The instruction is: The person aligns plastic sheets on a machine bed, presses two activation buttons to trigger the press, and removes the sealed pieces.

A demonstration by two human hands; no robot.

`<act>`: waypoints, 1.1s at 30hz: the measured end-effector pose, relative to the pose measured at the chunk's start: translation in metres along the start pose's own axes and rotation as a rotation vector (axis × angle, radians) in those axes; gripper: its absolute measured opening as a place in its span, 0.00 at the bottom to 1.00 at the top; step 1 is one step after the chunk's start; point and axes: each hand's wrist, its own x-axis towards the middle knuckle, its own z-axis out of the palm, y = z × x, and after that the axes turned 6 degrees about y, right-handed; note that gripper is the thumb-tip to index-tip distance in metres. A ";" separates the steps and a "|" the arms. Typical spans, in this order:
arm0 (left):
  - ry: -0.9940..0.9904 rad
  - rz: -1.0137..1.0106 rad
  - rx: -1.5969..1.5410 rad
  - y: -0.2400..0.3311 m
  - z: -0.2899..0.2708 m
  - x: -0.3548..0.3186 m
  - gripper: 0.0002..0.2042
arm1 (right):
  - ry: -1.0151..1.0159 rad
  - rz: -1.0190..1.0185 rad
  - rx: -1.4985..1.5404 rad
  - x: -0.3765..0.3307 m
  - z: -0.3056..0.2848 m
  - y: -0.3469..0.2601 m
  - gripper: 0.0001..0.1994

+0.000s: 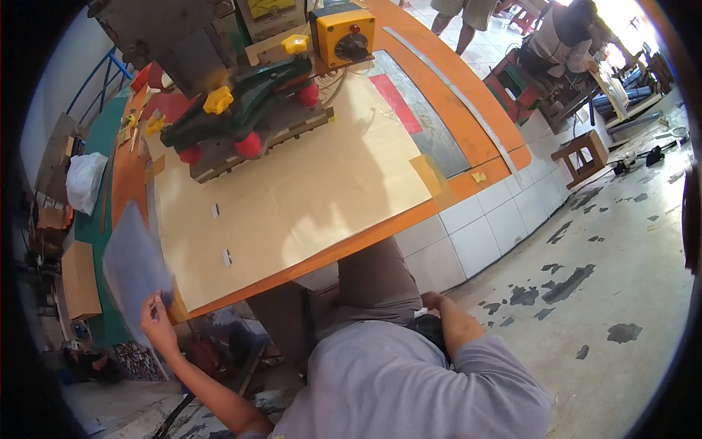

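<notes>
My left hand (157, 322) is at the table's left corner, its fingers pinched on the lower edge of a thin, translucent bluish plastic sheet (135, 267). The sheet is slightly smeared and hangs past the table's left edge. My right hand (431, 301) rests low beside my hip, its fingers mostly hidden behind my body; a small white bit (420, 312) shows near it. On the tan paper (329, 197) covering the table lie two small pale pieces, an upper piece (215, 211) and a lower piece (227, 257).
A dark green machine clamp (241, 102) with yellow knobs and red feet stands at the far side, beside a yellow control box (344, 36) with a dial. A metal strip (453, 91) lies along the orange tabletop (486, 135). A person (559, 44) sits at the far right.
</notes>
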 end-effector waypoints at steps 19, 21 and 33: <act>0.094 0.256 -0.333 0.087 0.015 -0.076 0.12 | 0.023 -0.256 0.353 -0.177 -0.266 -0.558 0.22; -0.239 0.500 -0.257 0.166 0.019 -0.106 0.11 | -0.063 -0.559 0.553 -0.167 -0.231 -0.591 0.24; -0.395 0.703 -0.233 0.211 0.051 -0.152 0.30 | 0.221 -0.197 0.985 -0.173 -0.223 -0.581 0.16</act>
